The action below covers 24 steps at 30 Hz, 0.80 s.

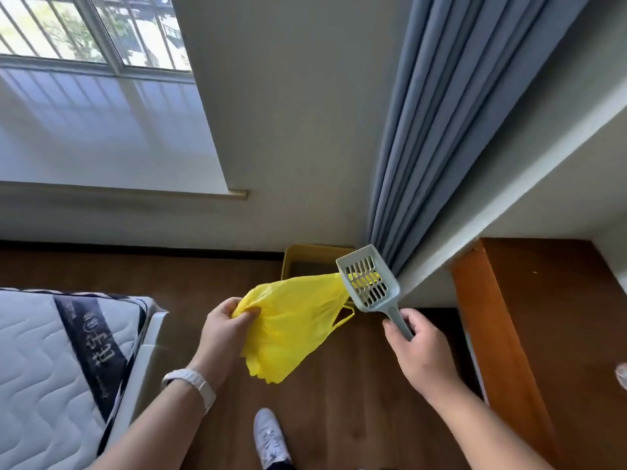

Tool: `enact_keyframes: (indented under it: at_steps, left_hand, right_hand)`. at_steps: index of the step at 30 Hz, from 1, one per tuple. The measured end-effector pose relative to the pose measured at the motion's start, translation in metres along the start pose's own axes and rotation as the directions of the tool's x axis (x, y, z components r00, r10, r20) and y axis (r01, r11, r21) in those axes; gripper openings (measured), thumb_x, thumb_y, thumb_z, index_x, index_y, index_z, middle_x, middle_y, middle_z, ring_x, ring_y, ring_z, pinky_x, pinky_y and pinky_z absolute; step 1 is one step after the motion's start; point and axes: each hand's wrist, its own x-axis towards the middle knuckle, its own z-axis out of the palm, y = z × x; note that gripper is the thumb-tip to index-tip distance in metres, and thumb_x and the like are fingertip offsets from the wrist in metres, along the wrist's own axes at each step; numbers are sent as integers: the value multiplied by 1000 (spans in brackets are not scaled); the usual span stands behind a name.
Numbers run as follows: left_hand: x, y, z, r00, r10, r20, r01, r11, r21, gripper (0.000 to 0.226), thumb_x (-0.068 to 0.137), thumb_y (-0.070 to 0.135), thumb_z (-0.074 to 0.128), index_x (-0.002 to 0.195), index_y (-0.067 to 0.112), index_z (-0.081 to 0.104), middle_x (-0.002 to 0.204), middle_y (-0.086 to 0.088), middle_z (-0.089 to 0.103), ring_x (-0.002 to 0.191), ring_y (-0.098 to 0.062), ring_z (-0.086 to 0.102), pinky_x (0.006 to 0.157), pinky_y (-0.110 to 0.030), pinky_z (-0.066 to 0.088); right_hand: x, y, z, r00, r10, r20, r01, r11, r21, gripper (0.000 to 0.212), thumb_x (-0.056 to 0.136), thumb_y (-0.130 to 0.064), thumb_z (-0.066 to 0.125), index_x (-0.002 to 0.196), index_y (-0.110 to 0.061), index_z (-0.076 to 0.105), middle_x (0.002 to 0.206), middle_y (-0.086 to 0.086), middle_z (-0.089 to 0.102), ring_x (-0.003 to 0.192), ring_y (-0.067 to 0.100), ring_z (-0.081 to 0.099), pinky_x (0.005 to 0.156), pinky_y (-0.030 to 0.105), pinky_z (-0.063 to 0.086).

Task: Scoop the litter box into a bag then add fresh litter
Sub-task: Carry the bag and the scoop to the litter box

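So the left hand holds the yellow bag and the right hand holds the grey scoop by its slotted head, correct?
Not quite. In the head view the right hand grips the grey scoop by its handle, not its slotted head. The left hand does hold the yellow bag.

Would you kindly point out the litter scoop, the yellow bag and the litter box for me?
litter scoop (369,283): head view, slotted pan.
yellow bag (291,320): head view, crumpled middle.
litter box (285,262): head view, left rim.

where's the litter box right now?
Head view, centre: yellow litter box on the floor against the wall, beside the foot of the blue curtain, partly hidden behind the yellow bag and scoop.
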Motion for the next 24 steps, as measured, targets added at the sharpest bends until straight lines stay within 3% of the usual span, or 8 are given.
enact_keyframes:
  at_steps: [5,12,18,20,24]
  left_hand:
    - [47,-16,3,999,-34,-16,34,999,8,4,89,11,65,89,13,68,79,-7,66,72,-20,62,58,-33,51]
    - [112,-64,36,993,-74,-94,78,996,47,3,88,13,65,88,14,67,79,-5,66,70,-17,61,61,-33,52]
    - [190,-155,78,988,-99,-120,110,989,96,15,75,30,65,85,19,68,81,-5,67,73,-21,62,67,-39,53]
    - [222,-196,93,988,-92,-127,104,991,90,10,79,26,66,87,20,68,84,-5,68,75,-20,62,69,-38,53]
    - [277,-287,120,980,-59,-191,72,996,62,11,86,21,66,95,27,65,93,-2,69,84,-20,64,72,-36,54]
  right_hand:
    - [41,10,32,999,18,35,-18,1000,-22,16,91,-28,65,78,-21,60,59,-9,57,47,6,48,46,22,36]
    - [118,69,82,988,39,151,-35,999,-31,19,91,-28,65,75,-22,58,56,-11,55,46,5,45,46,23,35]
    - [192,167,155,980,47,192,-45,999,-18,18,91,-32,64,76,-22,58,58,-3,55,50,8,46,52,35,41]
    - [216,210,185,983,36,182,-34,999,-14,18,90,-31,64,77,-20,59,62,4,57,53,11,47,53,36,42]
    - [259,297,249,982,38,183,-38,999,-5,17,92,-31,63,78,-21,60,59,-3,53,52,10,45,52,32,38]
